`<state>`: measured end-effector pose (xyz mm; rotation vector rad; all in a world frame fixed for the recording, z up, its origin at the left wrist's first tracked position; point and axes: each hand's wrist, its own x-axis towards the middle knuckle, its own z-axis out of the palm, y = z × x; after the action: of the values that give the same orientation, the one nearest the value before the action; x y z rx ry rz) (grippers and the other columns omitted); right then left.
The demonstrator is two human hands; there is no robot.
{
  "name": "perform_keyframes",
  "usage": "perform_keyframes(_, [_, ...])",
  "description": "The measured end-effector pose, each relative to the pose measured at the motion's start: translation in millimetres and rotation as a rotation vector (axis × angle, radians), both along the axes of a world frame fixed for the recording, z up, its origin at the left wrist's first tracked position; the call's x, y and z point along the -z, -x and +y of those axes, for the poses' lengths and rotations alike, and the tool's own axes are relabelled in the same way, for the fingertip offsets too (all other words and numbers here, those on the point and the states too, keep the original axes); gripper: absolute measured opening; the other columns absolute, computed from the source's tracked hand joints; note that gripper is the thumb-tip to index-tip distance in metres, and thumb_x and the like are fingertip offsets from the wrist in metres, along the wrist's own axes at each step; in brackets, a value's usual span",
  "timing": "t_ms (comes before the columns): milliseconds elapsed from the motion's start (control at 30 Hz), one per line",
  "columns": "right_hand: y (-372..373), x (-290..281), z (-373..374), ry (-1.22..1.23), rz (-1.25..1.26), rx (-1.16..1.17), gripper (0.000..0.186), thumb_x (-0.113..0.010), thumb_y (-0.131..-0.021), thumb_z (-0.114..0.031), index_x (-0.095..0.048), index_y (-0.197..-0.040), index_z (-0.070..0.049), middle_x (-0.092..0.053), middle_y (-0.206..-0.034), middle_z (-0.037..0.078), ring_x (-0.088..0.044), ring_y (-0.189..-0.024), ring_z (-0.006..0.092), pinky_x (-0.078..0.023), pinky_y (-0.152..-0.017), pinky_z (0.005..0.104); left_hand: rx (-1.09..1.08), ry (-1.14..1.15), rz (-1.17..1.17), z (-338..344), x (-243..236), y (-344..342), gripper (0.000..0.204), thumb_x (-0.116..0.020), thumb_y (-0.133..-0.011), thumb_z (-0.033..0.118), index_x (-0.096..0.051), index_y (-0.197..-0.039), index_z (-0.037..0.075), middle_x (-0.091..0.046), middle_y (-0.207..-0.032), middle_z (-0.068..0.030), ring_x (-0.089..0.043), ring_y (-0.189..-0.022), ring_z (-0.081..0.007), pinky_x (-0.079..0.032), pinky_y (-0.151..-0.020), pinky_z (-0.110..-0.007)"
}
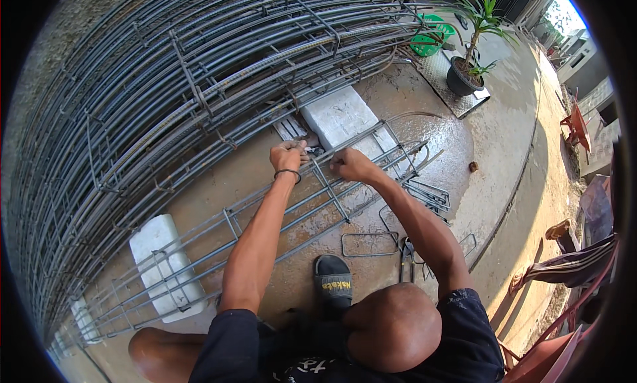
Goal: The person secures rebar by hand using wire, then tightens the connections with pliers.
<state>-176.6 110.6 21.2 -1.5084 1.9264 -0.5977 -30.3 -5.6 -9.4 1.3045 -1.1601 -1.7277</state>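
A long rebar cage (279, 217) of thin steel bars and rectangular stirrups lies in front of me, propped on white foam-like blocks (342, 111). My left hand (288, 157), with a dark band at the wrist, is closed at the cage's far top bar, its fingertips pinched beside a stirrup corner. Something small and dark shows at those fingertips, too small to name. Just right of it, my right hand (352, 165) is curled shut over the same bar; what its fingers hold is hidden. Pincers (407, 258) lie on the floor below my right forearm.
Loose rectangular stirrups (369, 244) lie near the pincers. A tall stack of rebar cages (166, 97) fills the far left. Beyond stand a potted plant (463, 77) and a green plastic basket (428, 43). At the right are a person's leg (570, 263) and a red wheelbarrow (577, 129).
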Motion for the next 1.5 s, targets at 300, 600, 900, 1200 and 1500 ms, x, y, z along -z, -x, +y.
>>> perform_keyframes(300, [-14, 9, 3, 0.052, 0.078, 0.053, 0.017, -0.064, -0.075, -0.017, -0.069, -0.082, -0.002, -0.067, -0.078, 0.019, -0.065, -0.073, 0.0346, -0.051, -0.068, 0.0402, 0.01, 0.04, 0.187, 5, 7, -8, 0.016, -0.069, -0.083, 0.011, -0.062, -0.077, -0.002, -0.065, -0.071, -0.0111, -0.062, -0.053, -0.0156, -0.052, -0.048, -0.025])
perform_keyframes(600, [-7, -45, -29, -0.339, -0.828, 0.424, 0.006, -0.061, -0.076, 0.0, -0.061, -0.072, 0.004, -0.058, -0.064, 0.008, -0.057, -0.055, 0.0171, -0.053, -0.05, 0.0338, 0.143, 0.179, 0.257, 14, 5, -19, 0.016, -0.07, -0.083, 0.01, -0.066, -0.087, -0.005, -0.067, -0.076, -0.0103, -0.063, -0.062, -0.0125, -0.054, -0.057, -0.024])
perform_keyframes(900, [-36, -56, -107, -0.531, -0.359, 0.151, 0.008, -0.059, -0.075, -0.003, -0.06, -0.071, 0.004, -0.058, -0.063, 0.009, -0.056, -0.048, 0.0181, -0.054, -0.048, 0.0344, -0.131, 0.84, -0.153, 80, 16, -8, 0.011, -0.072, -0.078, 0.006, -0.07, -0.086, -0.002, -0.069, -0.079, -0.0085, -0.065, -0.07, -0.0143, -0.05, -0.065, -0.029])
perform_keyframes(1200, [-25, -73, -117, -0.508, -0.359, -0.07, 0.034, -0.052, -0.091, -0.024, -0.064, -0.085, 0.007, -0.063, -0.073, 0.011, -0.06, -0.058, 0.0189, -0.057, -0.054, 0.0328, -0.048, 0.247, 0.262, 38, 11, -28, 0.019, -0.063, -0.081, -0.004, -0.061, -0.099, -0.01, -0.067, -0.09, -0.0175, -0.067, -0.081, -0.0197, -0.056, -0.071, -0.027])
perform_keyframes(1500, [8, -54, -55, -0.335, -0.585, -0.004, 0.032, -0.048, -0.096, -0.026, -0.063, -0.104, 0.002, -0.068, -0.089, 0.013, -0.065, -0.075, 0.0183, -0.057, -0.072, 0.0316, 0.351, 0.132, -0.076, 3, -18, -17, 0.02, -0.064, -0.084, 0.004, -0.064, -0.101, -0.006, -0.068, -0.088, -0.0117, -0.065, -0.074, -0.0153, -0.053, -0.063, -0.025])
